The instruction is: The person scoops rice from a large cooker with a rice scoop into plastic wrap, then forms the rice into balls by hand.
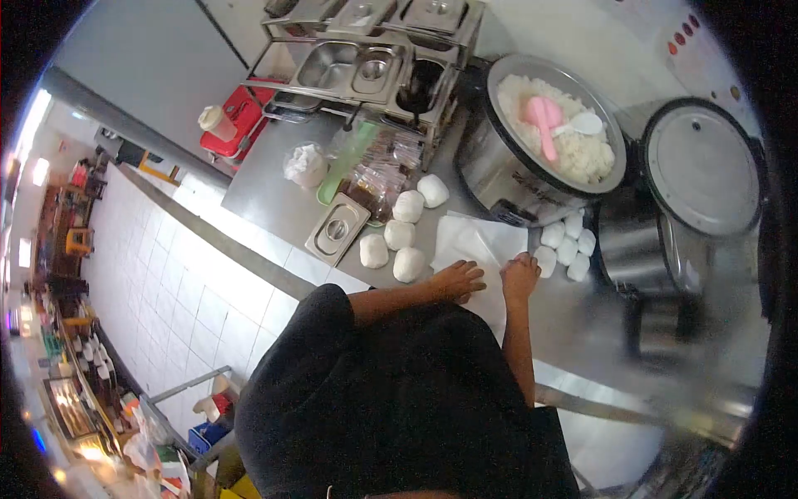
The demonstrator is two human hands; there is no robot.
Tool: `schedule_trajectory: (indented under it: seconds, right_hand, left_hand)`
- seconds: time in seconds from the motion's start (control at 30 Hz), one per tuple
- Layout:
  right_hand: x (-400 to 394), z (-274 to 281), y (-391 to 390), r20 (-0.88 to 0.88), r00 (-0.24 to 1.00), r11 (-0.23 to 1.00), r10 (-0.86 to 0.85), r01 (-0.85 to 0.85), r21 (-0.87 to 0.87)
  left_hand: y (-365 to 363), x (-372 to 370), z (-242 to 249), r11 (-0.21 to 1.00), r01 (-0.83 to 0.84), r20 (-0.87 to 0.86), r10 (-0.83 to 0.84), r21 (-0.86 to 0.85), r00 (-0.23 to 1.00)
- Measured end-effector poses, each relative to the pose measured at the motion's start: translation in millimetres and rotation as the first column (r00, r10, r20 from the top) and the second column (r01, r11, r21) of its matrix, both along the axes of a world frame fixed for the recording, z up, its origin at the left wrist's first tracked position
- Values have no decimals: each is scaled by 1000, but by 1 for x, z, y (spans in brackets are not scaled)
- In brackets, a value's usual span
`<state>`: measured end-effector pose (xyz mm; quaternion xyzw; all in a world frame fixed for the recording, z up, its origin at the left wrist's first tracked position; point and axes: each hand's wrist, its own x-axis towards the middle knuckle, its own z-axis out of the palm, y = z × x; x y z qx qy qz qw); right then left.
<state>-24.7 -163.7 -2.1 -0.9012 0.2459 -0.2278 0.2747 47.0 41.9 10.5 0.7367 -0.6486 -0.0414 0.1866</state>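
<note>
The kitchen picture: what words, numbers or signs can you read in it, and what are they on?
None can be read.
Rice cooker: small dark marks on its front, too blurred to read.
Packets: too blurred to tell if they have print.
Red spots on the wall: no letters that I can make out.

Just left of the bunched right hand (520, 275), the left hand (456, 281) spreads loosely bent fingers, its bare forearm (391, 303) angled in sideways, while the right forearm (519, 348) runs straight back behind its knuckles.
</note>
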Motion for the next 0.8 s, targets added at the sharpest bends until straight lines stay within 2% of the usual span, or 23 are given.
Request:
schedule_trajectory:
  seconds: [0.03, 0.07, 0.1, 0.13, 0.17, 0.23, 0.27, 0.33, 0.37, 0.43, 0.5, 0.53, 0.57, 0.6, 0.67, 0.7, 0.77, 0.8]
  right_hand:
    - [1, 1, 1, 60, 998, 954, -10, -8, 299]
    - [2, 2, 1, 120, 990, 826, -76, -5, 563]
    - [-1, 34, 6, -77, 988, 990, 134, -130, 59]
    - [-2, 43, 10, -228, 954, 953, 196, -240, -187]
    - [-2, 52, 14, -347, 913, 836, 214, -355, -418]
    - [-11, 49, 18, -299, 906, 921, 301, -357, -155]
    - [-18, 52, 26, -311, 904, 925, 294, -351, -146]
    - [-33, 65, 48, -181, 972, 983, 149, -127, 130]
    - [-42, 65, 51, -199, 971, 986, 129, -104, 132]
    - [-64, 64, 54, -241, 934, 951, 263, -293, -102]
    - [-84, 31, 56, -298, 929, 962, 222, -259, -91]
    - [-89, 28, 62, -264, 942, 965, 207, -241, -102]
    - [-91, 27, 68, -225, 955, 968, 193, -223, -117]
    - [-97, 27, 72, -238, 960, 976, 148, -181, -123]
    - [-102, 23, 74, -234, 959, 986, 161, -166, -1]
    - [-107, 13, 68, -236, 963, 990, 133, -138, -4]
    - [-113, -13, 62, -274, 942, 966, 194, -232, -115]
    - [-112, -13, 61, -273, 945, 970, 178, -215, -111]
  left_hand:
    - [5, 0, 2, 993, 14, 12, -13, -116, 1000]
    - [8, -1, 3, 994, -6, 7, 7, -112, 1000]
    - [10, -2, 2, 992, -12, -60, 5, -127, 998]
    - [10, -2, 3, 989, -15, -127, -3, -144, 992]
    - [5, 0, -12, 989, -24, -135, 5, -143, 991]
    - [-6, 3, -53, 982, -26, -114, 4, -188, 993]
    - [-7, 6, -56, 983, -19, -129, -5, -183, 992]
    - [-14, 14, -54, 1000, 8, -164, -10, -13, 986]
    - [-15, 15, -46, 999, 29, -183, -31, -13, 983]
    - [-11, 17, -16, 935, 108, 136, -65, -339, 989]
    - [-21, 16, 14, 964, 45, 175, 2, -263, 985]
    - [-22, 20, 7, 994, 89, 237, -102, 65, 966]
    - [-17, 21, 15, 978, 51, -3, -51, 200, 999]
    - [-11, 21, 5, 989, 54, -18, -52, 136, 998]
    - [3, 21, -2, 999, -3, -64, 6, 47, 998]
    - [13, 19, -3, 999, -21, -81, 24, 37, 996]
    - [34, 17, -11, 998, -58, -154, 61, 29, 986]
    - [42, 19, -18, 996, -81, -212, 86, 34, 974]
